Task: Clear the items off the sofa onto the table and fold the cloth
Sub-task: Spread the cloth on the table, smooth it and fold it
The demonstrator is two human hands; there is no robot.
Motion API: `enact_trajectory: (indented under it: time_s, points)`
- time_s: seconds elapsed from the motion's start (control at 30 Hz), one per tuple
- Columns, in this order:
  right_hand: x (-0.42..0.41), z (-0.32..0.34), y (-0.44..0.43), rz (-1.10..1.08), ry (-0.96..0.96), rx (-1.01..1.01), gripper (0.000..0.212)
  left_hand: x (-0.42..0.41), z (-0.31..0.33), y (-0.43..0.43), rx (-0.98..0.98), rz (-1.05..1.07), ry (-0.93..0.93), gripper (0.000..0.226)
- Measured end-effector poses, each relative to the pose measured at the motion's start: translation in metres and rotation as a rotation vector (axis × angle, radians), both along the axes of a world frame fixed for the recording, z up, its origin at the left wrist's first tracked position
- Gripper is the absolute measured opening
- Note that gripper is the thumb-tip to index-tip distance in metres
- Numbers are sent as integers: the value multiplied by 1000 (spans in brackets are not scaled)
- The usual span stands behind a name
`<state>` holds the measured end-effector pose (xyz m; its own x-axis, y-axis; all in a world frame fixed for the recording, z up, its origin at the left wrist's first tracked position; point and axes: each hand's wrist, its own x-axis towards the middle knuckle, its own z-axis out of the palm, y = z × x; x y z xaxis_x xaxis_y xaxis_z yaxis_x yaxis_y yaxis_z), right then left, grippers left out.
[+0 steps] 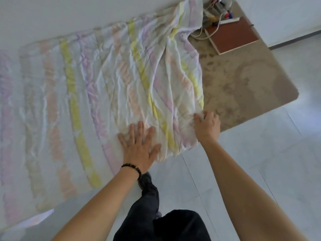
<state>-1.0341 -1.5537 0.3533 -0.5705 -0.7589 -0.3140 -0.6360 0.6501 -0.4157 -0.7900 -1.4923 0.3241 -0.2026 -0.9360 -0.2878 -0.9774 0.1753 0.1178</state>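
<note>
Head view: the striped cloth (97, 80) lies spread and creased across the left and middle, its right edge overlapping the tabletop (243, 80), which carries a brown board (232, 34) and cables (217, 7) at its far end. The left grip (140, 145) presses flat on the near edge with straight fingers, while the right grip (207, 126) pinches the near right corner. Folding seems to be just starting; the next move likely calls for lifting that corner and carrying it left while the flat hand anchors.

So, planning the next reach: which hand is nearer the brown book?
Right. The right hand grips the cloth edge below the brown book; the left hand presses the cloth farther left.
</note>
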Motion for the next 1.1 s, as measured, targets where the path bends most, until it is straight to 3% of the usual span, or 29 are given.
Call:
enact_trajectory:
  time_s: [0.1,0.2,0.3,0.4,0.53,0.63,0.7,0.8,0.9,1.0,1.1]
  points:
    - [-28,5,-7,52,-83,51,29,-5,1,0,35,29,-69,71]
    - [-68,10,12,-52,-95,15,27,-14,11,-4,98,67,-68,72]
    - [-123,7,35,-48,-127,110,28,-59,23,-19,51,289,74,49]
    - [-171,8,36,83,-145,147,30,-118,33,-29,-132,397,130,39]
    - [-217,17,26,389,-237,229,26,-206,52,-36,-266,369,338,34]
    - [-248,31,19,620,-361,259,20,-279,65,-46,-24,527,474,43]
    - [-271,40,13,742,-408,265,24,-316,70,-58,146,649,398,49]
    - [-300,47,-9,854,-374,305,37,-343,72,-71,202,782,313,19]
    - [-314,45,-43,886,-304,314,42,-355,65,-70,128,927,392,19]
    - [-303,43,-85,903,-296,320,48,-365,63,-60,-76,970,494,19]
    - [-274,46,-128,739,-477,305,52,-370,63,-48,-259,1065,588,12]
